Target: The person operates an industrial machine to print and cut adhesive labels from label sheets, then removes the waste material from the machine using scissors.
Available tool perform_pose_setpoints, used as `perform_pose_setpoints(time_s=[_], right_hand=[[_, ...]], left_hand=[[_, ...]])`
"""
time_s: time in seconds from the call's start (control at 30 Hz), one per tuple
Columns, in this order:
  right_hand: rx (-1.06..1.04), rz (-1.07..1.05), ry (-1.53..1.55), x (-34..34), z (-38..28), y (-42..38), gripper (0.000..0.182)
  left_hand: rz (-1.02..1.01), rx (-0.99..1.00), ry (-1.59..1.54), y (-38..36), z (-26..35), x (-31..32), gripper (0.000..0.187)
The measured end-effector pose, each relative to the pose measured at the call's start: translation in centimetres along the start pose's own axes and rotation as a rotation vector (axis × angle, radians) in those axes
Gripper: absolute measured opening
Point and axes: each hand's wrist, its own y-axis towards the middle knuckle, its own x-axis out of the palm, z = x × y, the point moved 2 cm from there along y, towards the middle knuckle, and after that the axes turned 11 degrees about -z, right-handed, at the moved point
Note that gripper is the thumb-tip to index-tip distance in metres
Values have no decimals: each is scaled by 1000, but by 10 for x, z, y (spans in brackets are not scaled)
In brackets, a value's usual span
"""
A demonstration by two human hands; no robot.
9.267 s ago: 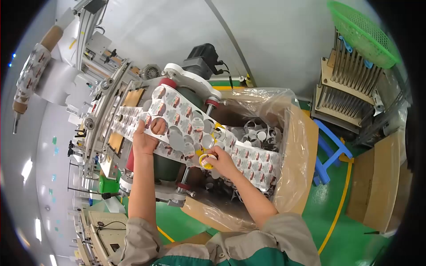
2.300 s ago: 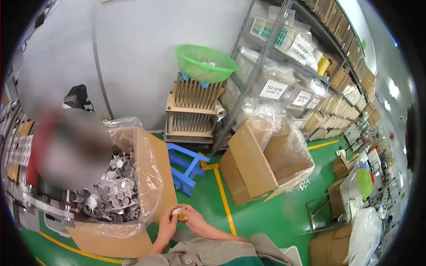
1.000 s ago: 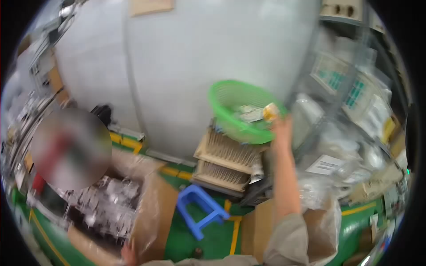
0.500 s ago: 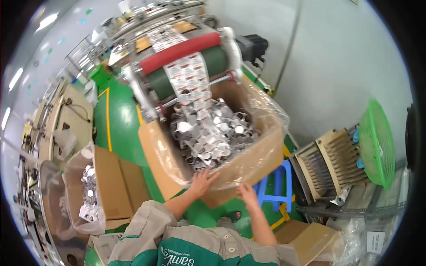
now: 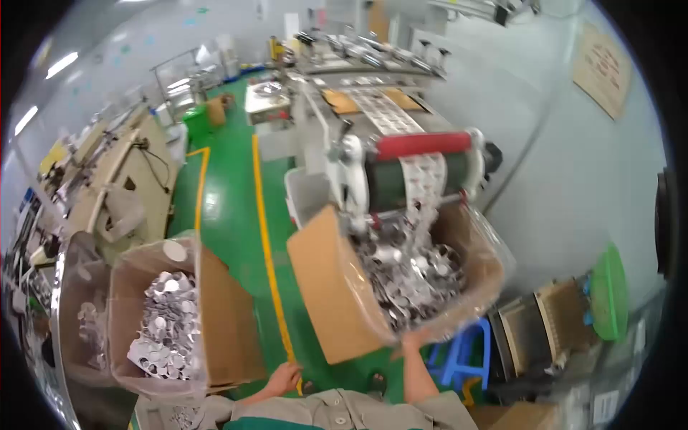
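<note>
Left hand (image 5: 286, 377): low, left of centre, over the floor; fingers look bent, nothing visible in it; too small and soft to tell if clenched or loose. Right hand (image 5: 413, 340): at the near rim of the big open brown cardboard box with clear plastic liner (image 5: 333, 287), seemingly touching it; blurred, can't tell if it grips liner or cardboard.

Box sits ahead, right of centre, its wide flap folded out left. Inside: heaped silvery-white punched sheet scrap (image 5: 412, 279). Printed white label strip (image 5: 424, 179) runs down into it from the machine's red roller (image 5: 423, 145) and dark green roller (image 5: 385, 185) on the far side.

Near right: blue plastic stool (image 5: 466, 351), beside the box; farther right, green plastic basket (image 5: 608, 294). Near left: second lined cardboard box (image 5: 229, 322), holding similar scrap.

Risks, judged: a hard tug at the rim could tear or drag in the liner; shifting the box could let the strip miss it or pull taut; high-piled scrap could spill or snag the strip.
</note>
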Motion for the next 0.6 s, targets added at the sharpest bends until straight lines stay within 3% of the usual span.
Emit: perform_pose_setpoints(time_s=[0.03,0.07,0.17,0.2,0.23,0.3,0.4,0.47,0.6], right_hand=[[-13,-420,-809,4,6,20,73],[58,-8,-345,-5,-8,2,69],[27,94,-173,-13,-11,-5,69],[166,-95,-166,-19,-16,-3,67],[55,26,-254,-23,-27,-14,60],[-142,361,-143,-8,-5,-1,46],[61,374,-261,-17,-32,-29,46],[118,392,-306,-23,-48,-35,45],[181,435,-391,-32,-82,-45,44]], left_hand=[[-52,-108,22,-22,-15,-14,21],[-51,-130,25,-41,-38,-20,22],[-25,-245,42,-71,-78,-36,25],[-24,-279,14,-69,-87,-42,24],[-26,-305,-13,-60,-99,-45,23],[67,-337,-6,-37,-131,-34,25],[-56,-324,-28,33,-137,-45,32],[-293,-183,-228,84,-122,-62,27],[-388,57,-303,138,-154,-132,33]])
